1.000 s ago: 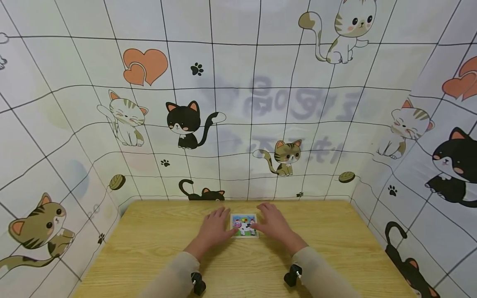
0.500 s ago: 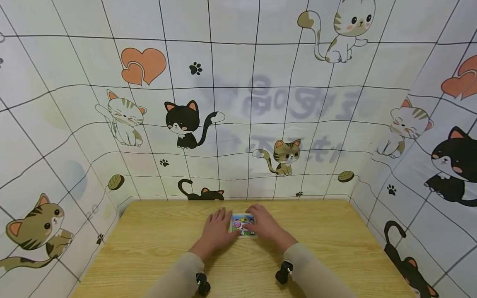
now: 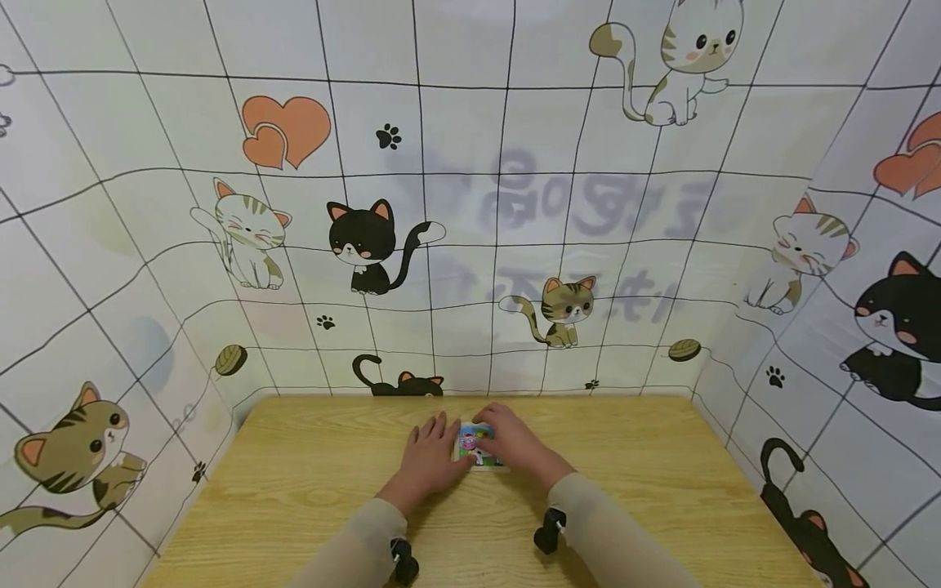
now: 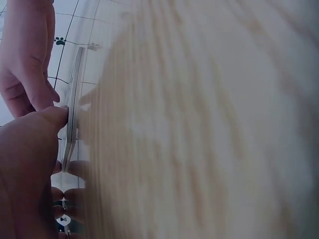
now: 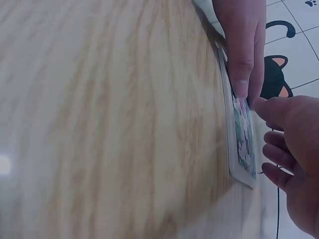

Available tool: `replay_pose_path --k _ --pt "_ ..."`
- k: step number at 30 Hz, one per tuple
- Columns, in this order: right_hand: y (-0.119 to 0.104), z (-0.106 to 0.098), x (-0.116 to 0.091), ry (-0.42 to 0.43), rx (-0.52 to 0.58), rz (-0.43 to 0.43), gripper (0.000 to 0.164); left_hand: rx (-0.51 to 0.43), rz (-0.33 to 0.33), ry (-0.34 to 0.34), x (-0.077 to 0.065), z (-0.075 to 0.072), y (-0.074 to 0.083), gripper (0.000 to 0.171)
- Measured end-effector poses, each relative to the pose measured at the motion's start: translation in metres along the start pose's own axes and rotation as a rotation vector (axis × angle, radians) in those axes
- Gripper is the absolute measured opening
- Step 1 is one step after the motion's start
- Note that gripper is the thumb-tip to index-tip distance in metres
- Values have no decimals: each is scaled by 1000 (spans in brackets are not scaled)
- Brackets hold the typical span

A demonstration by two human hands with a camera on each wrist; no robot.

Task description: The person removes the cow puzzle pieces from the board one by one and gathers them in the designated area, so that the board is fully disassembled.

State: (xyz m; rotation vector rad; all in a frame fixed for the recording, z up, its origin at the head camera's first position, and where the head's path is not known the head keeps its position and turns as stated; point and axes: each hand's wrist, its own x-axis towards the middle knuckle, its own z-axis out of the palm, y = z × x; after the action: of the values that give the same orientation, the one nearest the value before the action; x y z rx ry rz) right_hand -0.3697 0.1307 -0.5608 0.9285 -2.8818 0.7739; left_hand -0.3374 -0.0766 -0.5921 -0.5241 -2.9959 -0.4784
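Observation:
A small square picture board (image 3: 467, 435) with a pale rim and a cartoon cow lies flat near the table's back edge. My left hand (image 3: 432, 459) rests at its left side, fingers extended over the table. The left thumb (image 4: 52, 115) touches the board's near edge in the left wrist view. From the right, my right hand (image 3: 518, 445) reaches over the board and hides its right part. In the right wrist view the right thumb tip (image 5: 260, 105) is close over the picture, the other fingers loosely bent beyond the far edge.
A wood-grain table (image 3: 323, 482) spreads around both hands. Behind and beside it hangs a white gridded cloth (image 3: 470, 204) printed with cats and hearts. Each sleeve has a small black device (image 3: 550, 531) at the wrist.
My right hand has moved left from the board's right edge to over the picture. The left hand has shifted slightly right, its thumb further onto the board. The board stays about where it was.

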Motion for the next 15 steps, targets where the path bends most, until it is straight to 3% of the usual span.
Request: replay_pose_path --k 8,15 --pt "-12 0 15 -58 51 38 36 10 -30 -8 -2 -6 1 82" --pt "-11 2 20 -87 18 28 37 22 -61 -29 -1 -5 -2 86"
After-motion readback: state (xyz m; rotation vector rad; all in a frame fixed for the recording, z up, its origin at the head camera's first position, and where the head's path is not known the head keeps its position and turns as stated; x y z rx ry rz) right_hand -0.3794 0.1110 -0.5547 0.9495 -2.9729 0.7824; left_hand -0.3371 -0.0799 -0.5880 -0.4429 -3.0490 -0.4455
